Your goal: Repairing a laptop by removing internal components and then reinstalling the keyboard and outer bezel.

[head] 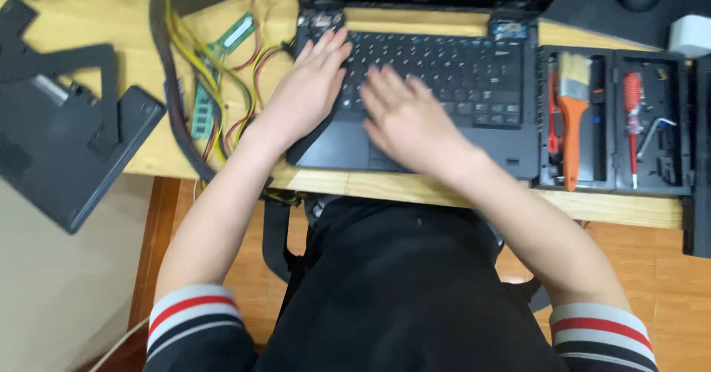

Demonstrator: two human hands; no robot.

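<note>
Nearest, the right hand (404, 120) lies flat and open on the palm rest and lower keys of the black laptop (444, 83). Farther left, the left hand (307, 87) spreads open across the keyboard's far-left corner. The laptop's long axis runs left-right on the desk (444, 194).

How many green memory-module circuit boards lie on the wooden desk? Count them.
2. One green memory board lies near the desk's top edge among the yellow and red wires; another lies lower, left of the left hand. More may hide under wires.

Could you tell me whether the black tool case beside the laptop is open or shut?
Open: the tool case shows its brush and screwdriver.
</note>
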